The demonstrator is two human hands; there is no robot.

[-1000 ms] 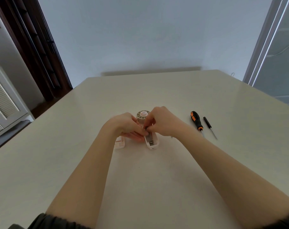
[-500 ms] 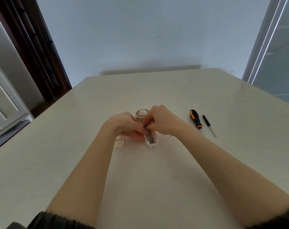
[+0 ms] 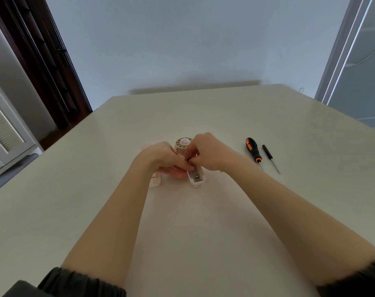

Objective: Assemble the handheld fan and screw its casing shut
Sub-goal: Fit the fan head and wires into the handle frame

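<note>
Both hands meet over the fan body at the middle of the tabletop. Left hand lies against the fan's left side, fingers curled in and pinching at the open handle, fingertips touching the right hand's. Right hand comes from the fan's right, fingers curled and pinching a small dark part at the top of the open handle; what the part is cannot be told. Fan lies flat, long axis running away from the person: round ribbed head with pinkish hub at the far end, white open handle at the near end, internals exposed upward with a small metal piece showing inside. Hands cover the fan's midsection. Just left of the fan, partly under the left wrist, a separate white casing piece lies flat. Well right of the fan, an orange-and-black screwdriver lies with tip toward the person, and a thinner black screwdriver lies just beyond it, roughly parallel, neither touched. Dark sleeves at both forearms.
</note>
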